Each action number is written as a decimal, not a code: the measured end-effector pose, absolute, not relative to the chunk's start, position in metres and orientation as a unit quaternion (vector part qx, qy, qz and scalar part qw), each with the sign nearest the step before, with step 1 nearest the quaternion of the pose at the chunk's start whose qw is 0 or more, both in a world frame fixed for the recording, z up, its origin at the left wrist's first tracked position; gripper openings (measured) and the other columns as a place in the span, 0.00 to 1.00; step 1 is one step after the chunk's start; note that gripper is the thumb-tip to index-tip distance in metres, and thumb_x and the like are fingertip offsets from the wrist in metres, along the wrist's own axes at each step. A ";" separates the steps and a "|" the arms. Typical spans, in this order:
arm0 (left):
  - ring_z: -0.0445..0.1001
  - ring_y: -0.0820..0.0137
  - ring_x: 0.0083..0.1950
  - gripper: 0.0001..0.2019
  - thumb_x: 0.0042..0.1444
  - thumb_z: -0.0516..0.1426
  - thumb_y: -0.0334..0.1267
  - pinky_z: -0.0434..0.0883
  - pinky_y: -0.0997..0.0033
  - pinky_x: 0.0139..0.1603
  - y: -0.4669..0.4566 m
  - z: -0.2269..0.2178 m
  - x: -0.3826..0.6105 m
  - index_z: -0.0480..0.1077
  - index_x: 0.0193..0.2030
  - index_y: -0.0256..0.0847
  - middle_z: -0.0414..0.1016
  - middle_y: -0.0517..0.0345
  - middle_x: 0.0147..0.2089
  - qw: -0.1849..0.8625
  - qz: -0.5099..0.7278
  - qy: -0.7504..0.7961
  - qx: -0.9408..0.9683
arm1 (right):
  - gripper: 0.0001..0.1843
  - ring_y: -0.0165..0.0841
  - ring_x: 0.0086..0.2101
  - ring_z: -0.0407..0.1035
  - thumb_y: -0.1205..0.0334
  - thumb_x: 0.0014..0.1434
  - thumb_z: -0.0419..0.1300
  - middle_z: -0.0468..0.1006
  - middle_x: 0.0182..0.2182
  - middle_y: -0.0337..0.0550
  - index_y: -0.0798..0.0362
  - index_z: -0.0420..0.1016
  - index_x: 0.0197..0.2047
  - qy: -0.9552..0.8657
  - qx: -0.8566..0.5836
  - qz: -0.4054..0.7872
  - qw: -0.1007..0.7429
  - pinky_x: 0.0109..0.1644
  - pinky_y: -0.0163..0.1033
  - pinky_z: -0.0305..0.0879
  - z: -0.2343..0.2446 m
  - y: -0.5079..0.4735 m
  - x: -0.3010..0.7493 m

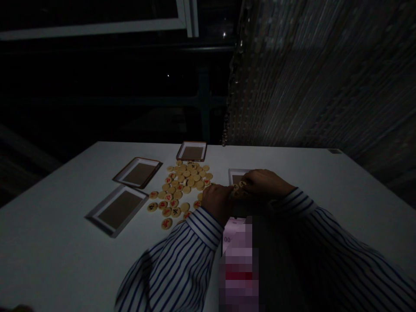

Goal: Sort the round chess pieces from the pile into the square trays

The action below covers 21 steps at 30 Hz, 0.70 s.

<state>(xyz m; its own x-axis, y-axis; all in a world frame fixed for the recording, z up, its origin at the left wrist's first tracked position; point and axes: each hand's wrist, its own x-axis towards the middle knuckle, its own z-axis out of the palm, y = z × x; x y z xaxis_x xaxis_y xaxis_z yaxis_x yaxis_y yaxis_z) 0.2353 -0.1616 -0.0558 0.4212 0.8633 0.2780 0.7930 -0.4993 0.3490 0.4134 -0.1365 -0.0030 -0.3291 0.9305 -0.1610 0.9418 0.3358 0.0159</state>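
We can't tell if our fingers (252, 176) clamp these discs (242, 184), but they're probably light, hard, best pinched edgewise

A dim indoor room, possibly in a home, though the darkness makes the exact kind of place hard to tell. A beaded string curtain (292, 78) hangs along the right side, and a white frame (97, 31), like a window's, crosses the upper left. Wooden Chinese chess pieces (196, 177) scattered on a plain white tabletop (52, 242) suggest a leisure setting.
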 end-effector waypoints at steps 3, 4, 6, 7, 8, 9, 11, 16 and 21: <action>0.71 0.62 0.46 0.14 0.54 0.52 0.39 0.65 0.59 0.48 -0.162 -0.056 0.235 0.70 0.47 0.43 0.76 0.52 0.40 0.081 0.211 0.487 0.844 | 0.18 0.38 0.38 0.70 0.55 0.55 0.49 0.77 0.39 0.46 0.49 0.75 0.43 0.815 0.574 -0.040 0.073 0.35 0.37 0.59 -0.004 -0.136 0.415; 0.71 0.62 0.45 0.14 0.53 0.52 0.39 0.65 0.59 0.48 -0.162 -0.056 0.235 0.70 0.47 0.43 0.76 0.52 0.40 0.081 0.209 0.484 0.846 | 0.18 0.38 0.38 0.70 0.55 0.55 0.49 0.77 0.39 0.46 0.49 0.75 0.43 0.817 0.571 -0.038 0.072 0.35 0.37 0.59 -0.004 -0.136 0.415; 0.71 0.62 0.45 0.14 0.54 0.52 0.39 0.65 0.60 0.47 -0.161 -0.057 0.234 0.70 0.47 0.44 0.76 0.52 0.40 0.081 0.212 0.482 0.846 | 0.18 0.38 0.39 0.70 0.55 0.55 0.48 0.77 0.40 0.47 0.50 0.75 0.43 0.823 0.562 -0.033 0.071 0.36 0.38 0.59 -0.005 -0.136 0.416; 0.71 0.62 0.45 0.14 0.54 0.52 0.39 0.65 0.59 0.47 -0.161 -0.057 0.234 0.70 0.47 0.44 0.76 0.52 0.40 0.082 0.214 0.482 0.846 | 0.18 0.38 0.39 0.70 0.56 0.55 0.48 0.77 0.40 0.47 0.50 0.75 0.43 0.827 0.556 -0.031 0.070 0.36 0.38 0.59 -0.005 -0.136 0.416; 0.71 0.62 0.45 0.14 0.53 0.53 0.39 0.65 0.59 0.47 -0.161 -0.057 0.234 0.70 0.47 0.44 0.76 0.52 0.40 0.082 0.217 0.482 0.845 | 0.18 0.38 0.39 0.70 0.57 0.55 0.48 0.77 0.40 0.48 0.50 0.74 0.43 0.831 0.552 -0.029 0.069 0.36 0.38 0.59 -0.005 -0.136 0.417; 0.72 0.62 0.45 0.14 0.53 0.53 0.39 0.65 0.59 0.46 -0.161 -0.058 0.234 0.70 0.47 0.44 0.76 0.52 0.40 0.083 0.219 0.480 0.845 | 0.18 0.38 0.40 0.70 0.57 0.55 0.48 0.77 0.40 0.48 0.50 0.74 0.43 0.832 0.549 -0.030 0.069 0.37 0.37 0.59 -0.005 -0.137 0.417; 0.72 0.62 0.44 0.14 0.53 0.53 0.39 0.65 0.60 0.45 -0.160 -0.060 0.234 0.71 0.46 0.44 0.76 0.52 0.39 0.080 0.222 0.478 0.846 | 0.17 0.38 0.40 0.70 0.58 0.55 0.49 0.77 0.40 0.48 0.51 0.75 0.43 0.832 0.549 -0.032 0.073 0.37 0.37 0.59 -0.004 -0.137 0.417; 0.72 0.61 0.43 0.14 0.53 0.53 0.39 0.65 0.59 0.45 -0.160 -0.059 0.234 0.71 0.46 0.43 0.77 0.51 0.39 0.074 0.226 0.470 0.850 | 0.16 0.38 0.38 0.70 0.59 0.54 0.49 0.77 0.38 0.47 0.50 0.76 0.40 0.832 0.547 -0.038 0.083 0.35 0.37 0.59 0.000 -0.140 0.414; 0.72 0.62 0.44 0.13 0.52 0.53 0.37 0.65 0.59 0.46 -0.163 -0.056 0.235 0.71 0.45 0.44 0.76 0.52 0.39 0.078 0.223 0.483 0.843 | 0.16 0.36 0.35 0.70 0.60 0.54 0.48 0.78 0.36 0.45 0.49 0.76 0.38 0.833 0.542 -0.040 0.100 0.35 0.37 0.59 0.002 -0.141 0.413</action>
